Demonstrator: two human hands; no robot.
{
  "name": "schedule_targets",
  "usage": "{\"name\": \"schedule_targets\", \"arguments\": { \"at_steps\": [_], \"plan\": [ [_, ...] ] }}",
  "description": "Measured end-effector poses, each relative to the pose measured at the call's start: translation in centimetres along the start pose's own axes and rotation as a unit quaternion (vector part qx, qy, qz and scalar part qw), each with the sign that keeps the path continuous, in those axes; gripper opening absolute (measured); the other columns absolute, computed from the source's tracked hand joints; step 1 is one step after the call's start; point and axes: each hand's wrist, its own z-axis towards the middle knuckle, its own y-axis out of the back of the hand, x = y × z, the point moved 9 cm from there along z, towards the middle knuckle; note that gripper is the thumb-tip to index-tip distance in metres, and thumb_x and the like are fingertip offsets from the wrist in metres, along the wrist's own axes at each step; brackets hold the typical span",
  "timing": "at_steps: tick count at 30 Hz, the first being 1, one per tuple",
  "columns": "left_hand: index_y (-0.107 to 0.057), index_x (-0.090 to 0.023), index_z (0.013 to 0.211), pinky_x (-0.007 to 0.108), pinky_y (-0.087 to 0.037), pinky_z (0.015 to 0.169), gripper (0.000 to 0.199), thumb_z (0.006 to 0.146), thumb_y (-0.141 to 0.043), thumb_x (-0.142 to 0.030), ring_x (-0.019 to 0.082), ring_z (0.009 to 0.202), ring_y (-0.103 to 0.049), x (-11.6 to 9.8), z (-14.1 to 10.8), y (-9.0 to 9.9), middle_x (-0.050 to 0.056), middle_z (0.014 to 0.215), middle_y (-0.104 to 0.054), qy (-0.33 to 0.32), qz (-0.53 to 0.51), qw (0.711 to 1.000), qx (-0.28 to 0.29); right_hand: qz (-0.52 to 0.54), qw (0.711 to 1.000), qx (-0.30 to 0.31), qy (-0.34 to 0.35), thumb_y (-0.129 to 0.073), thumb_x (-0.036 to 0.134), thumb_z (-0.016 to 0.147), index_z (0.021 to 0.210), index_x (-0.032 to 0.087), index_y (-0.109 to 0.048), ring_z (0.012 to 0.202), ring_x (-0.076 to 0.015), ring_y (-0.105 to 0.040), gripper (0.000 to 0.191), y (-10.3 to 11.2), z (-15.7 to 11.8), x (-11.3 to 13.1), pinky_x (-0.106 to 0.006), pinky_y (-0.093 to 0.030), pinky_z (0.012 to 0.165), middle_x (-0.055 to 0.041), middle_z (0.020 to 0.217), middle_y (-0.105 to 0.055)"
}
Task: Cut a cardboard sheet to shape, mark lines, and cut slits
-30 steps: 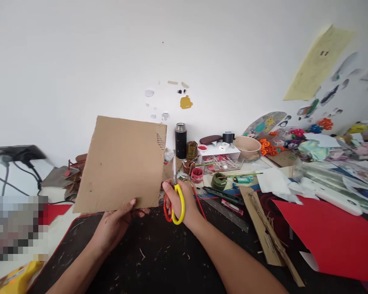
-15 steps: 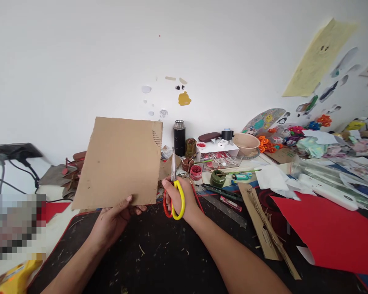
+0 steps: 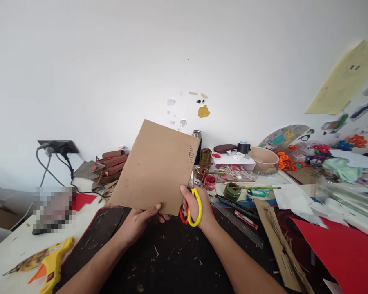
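"Clamped on anything at the left?"

"Yes, on the cardboard sheet (image 3: 153, 167): pinched at its bottom edge by the left hand (image 3: 138, 222), thumb in front, fingers behind."

"And at the right?"

"Closed too, with the right hand (image 3: 206, 206) around the red and yellow handles of the scissors (image 3: 200, 207). Hard to tell the blades' opening."

"Where exactly, the sheet?"

"Raised above the dark mat (image 3: 162, 265), tilted, with the blades pointing up just beside its right edge. Impossible to tell touching from apart there."

"Done so far?"

"Little to point to: a torn patch (image 3: 191, 154) near the upper right edge, ridges bare. Otherwise in one piece, with no cut visible across the face. Apparently early on, judging from that."

"And left?"

"Probably most of the work, given so much smooth, uncut face."

"Farther out?"

"Rightward on the mat, a cardboard strip (image 3: 271, 230) under torn slivers, then red paper (image 3: 340, 253). Leftward, a yellow glue gun (image 3: 53, 261) on the white table (image 3: 18, 247). Behind the sheet, a black flask (image 3: 197, 133), partly hidden."
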Motion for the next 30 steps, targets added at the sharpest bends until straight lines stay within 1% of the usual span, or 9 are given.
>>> {"name": "schedule_targets", "arguments": {
  "at_steps": [4, 6, 9, 11, 14, 18, 21, 25, 30],
  "plan": [
    [-0.086, -0.016, 0.078, 0.036, -0.06, 0.072, 0.05, 0.082, -0.086, -0.066, 0.025, 0.071, -0.074, 0.3, 0.3, -0.1, 0.015, 0.08, -0.083, -0.002, 0.007, 1.0, 0.015, -0.008, 1.0, -0.011, -0.005, -0.069, 0.081, 0.085, 0.078, 0.026, -0.049, 0.031, -0.0127, -0.046, 0.059, 0.2, 0.1, -0.2, -0.022, -0.038, 0.033, 0.0075, 0.046, -0.052],
    [-0.086, -0.017, 0.078, 0.037, -0.059, 0.073, 0.052, 0.081, -0.086, -0.068, 0.025, 0.071, -0.074, 0.6, 0.4, 0.2, 0.014, 0.08, -0.083, -0.001, 0.017, 1.0, 0.008, -0.008, 1.0, -0.012, -0.004, -0.069, 0.082, 0.084, 0.077, 0.026, -0.05, 0.031, -0.0126, -0.047, 0.06, 0.2, 0.1, -0.3, -0.022, -0.038, 0.033, 0.007, 0.045, -0.052],
    [-0.086, -0.018, 0.078, 0.038, -0.06, 0.075, 0.053, 0.079, -0.085, -0.071, 0.027, 0.074, -0.074, 0.8, 0.6, 0.9, 0.013, 0.079, -0.083, 0.001, 0.037, 0.999, -0.02, 0.006, 1.0, -0.017, -0.006, -0.069, 0.084, 0.083, 0.078, 0.026, -0.052, 0.032, -0.013, -0.047, 0.061, 0.1, 0.1, -0.5, -0.023, -0.04, 0.033, 0.0069, 0.046, -0.052],
    [-0.086, -0.019, 0.075, 0.038, -0.059, 0.074, 0.053, 0.08, -0.083, -0.072, 0.027, 0.073, -0.074, 0.7, 0.6, 1.3, 0.012, 0.078, -0.082, -0.005, 0.056, 0.998, -0.033, 0.015, 1.0, -0.018, -0.014, -0.07, 0.084, 0.082, 0.078, 0.026, -0.052, 0.032, -0.0128, -0.046, 0.061, 0.1, 0.2, -0.7, -0.023, -0.04, 0.033, 0.0073, 0.045, -0.051],
    [-0.084, -0.021, 0.069, 0.037, -0.058, 0.071, 0.055, 0.082, -0.08, -0.073, 0.026, 0.069, -0.071, 0.5, 0.7, 1.5, 0.011, 0.074, -0.081, -0.016, 0.081, 0.996, -0.032, 0.026, 0.999, -0.027, -0.018, -0.069, 0.085, 0.081, 0.076, 0.026, -0.052, 0.032, -0.0121, -0.046, 0.062, 0.2, 0.5, -0.9, -0.022, -0.039, 0.032, 0.0069, 0.045, -0.051],
    [-0.085, -0.022, 0.07, 0.036, -0.058, 0.07, 0.054, 0.082, -0.08, -0.074, 0.028, 0.071, -0.072, 0.4, 0.8, 1.7, 0.012, 0.077, -0.081, -0.021, 0.092, 0.995, -0.027, 0.056, 0.998, -0.037, -0.018, -0.07, 0.084, 0.08, 0.08, 0.025, -0.053, 0.03, -0.0114, -0.043, 0.061, 0.4, 1.0, -1.0, -0.021, -0.035, 0.031, 0.0086, 0.044, -0.049],
    [-0.085, -0.021, 0.069, 0.037, -0.058, 0.069, 0.056, 0.079, -0.082, -0.076, 0.028, 0.069, -0.071, 0.5, 0.9, 2.0, 0.013, 0.075, -0.081, -0.012, 0.09, 0.996, -0.028, 0.065, 0.997, -0.037, -0.013, -0.071, 0.08, 0.08, 0.082, 0.025, -0.054, 0.031, -0.0113, -0.044, 0.058, 0.5, 1.1, -0.9, -0.021, -0.036, 0.032, 0.0089, 0.045, -0.051],
    [-0.085, -0.02, 0.069, 0.035, -0.058, 0.067, 0.056, 0.075, -0.084, -0.076, 0.027, 0.068, -0.071, 0.5, 0.9, 2.2, 0.013, 0.073, -0.08, -0.004, 0.085, 0.996, -0.038, 0.059, 0.998, -0.03, -0.01, -0.07, 0.078, 0.082, 0.083, 0.024, -0.056, 0.032, -0.0119, -0.045, 0.056, 0.4, 1.1, -0.7, -0.022, -0.036, 0.032, 0.008, 0.045, -0.052],
    [-0.083, -0.019, 0.064, 0.034, -0.057, 0.059, 0.057, 0.065, -0.091, -0.075, 0.025, 0.061, -0.068, -0.1, 0.7, 1.8, 0.013, 0.066, -0.077, 0.005, 0.05, 0.997, -0.055, 0.069, 0.997, -0.043, -0.018, -0.07, 0.082, 0.081, 0.085, 0.025, -0.055, 0.033, -0.0126, -0.045, 0.059, 0.6, 1.1, -0.5, -0.023, -0.038, 0.033, 0.0086, 0.045, -0.051]
  ]
}}
